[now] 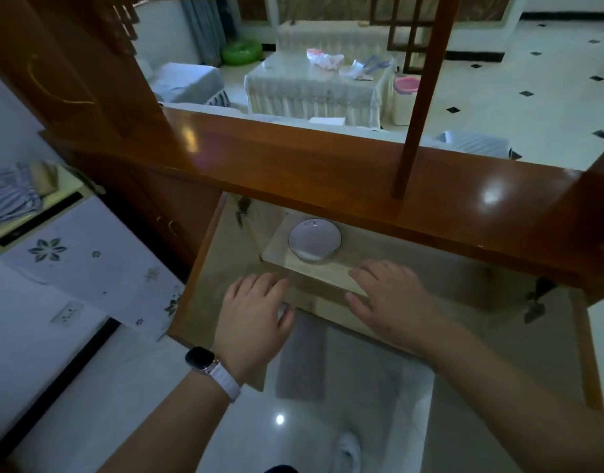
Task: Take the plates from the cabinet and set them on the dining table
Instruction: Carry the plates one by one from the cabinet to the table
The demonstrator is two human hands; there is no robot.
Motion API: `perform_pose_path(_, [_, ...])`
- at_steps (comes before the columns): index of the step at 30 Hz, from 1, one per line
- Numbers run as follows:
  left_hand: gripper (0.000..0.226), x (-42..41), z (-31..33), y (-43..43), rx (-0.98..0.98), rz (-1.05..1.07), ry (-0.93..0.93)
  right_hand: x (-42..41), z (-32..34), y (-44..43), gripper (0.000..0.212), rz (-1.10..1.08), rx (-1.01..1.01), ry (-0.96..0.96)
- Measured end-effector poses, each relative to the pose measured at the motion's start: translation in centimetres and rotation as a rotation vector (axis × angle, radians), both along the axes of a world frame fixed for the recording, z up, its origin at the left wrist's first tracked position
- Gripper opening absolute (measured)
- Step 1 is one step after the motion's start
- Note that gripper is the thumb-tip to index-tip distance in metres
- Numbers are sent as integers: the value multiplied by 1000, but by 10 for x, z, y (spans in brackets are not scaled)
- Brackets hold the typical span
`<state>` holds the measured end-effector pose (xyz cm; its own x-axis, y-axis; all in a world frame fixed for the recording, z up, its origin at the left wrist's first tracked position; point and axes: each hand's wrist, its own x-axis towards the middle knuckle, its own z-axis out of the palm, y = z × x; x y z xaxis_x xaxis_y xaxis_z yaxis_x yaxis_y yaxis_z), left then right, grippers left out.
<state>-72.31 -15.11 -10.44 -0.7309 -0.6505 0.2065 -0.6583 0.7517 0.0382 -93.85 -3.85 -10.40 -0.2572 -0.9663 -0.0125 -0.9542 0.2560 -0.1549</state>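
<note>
A white plate (314,240) with a thin dark rim lies on the shelf (341,278) inside the open wooden cabinet (327,158), just under its glossy top. My left hand (254,315), with a watch on the wrist, reaches toward the shelf's front edge, fingers spread and holding nothing. My right hand (391,297) hovers at the shelf edge to the right of the plate, fingers apart and empty. Both hands are a short way in front of the plate, not touching it. Beyond the cabinet stands a table (314,93) under a pale lace cloth.
Both cabinet doors stand open, the left door (198,291) and the right door (587,349) flanking my arms. A white appliance with flower stickers (72,264) stands at the left. A thin wooden post (420,107) rises from the cabinet top. Glossy white floor tiles (327,421) lie below.
</note>
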Motion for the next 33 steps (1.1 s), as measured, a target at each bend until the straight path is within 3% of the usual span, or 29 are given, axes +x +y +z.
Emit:
perform_pose_path(9, [39,-37,-27,-56,75,-2,-6,-30,-18,-36,58,1,59,-64])
perform_pose_path(20, [40,-71,-141,-147,206,28,14,-57,-107,-120,46,28,190,-17])
perform_pose_path(25, [50,-99,-215,-198,433,126,88,-68,-183,-170,50,-50,162,-146])
perform_pose_path(28, [55,-119,-256,-222,639,203,153,-74,-226,-201,47,-125,223,-119])
perform_pose_path(33, [51,-139,-312,-257,754,342,258,-85,-277,-232,46,-205,189,-68])
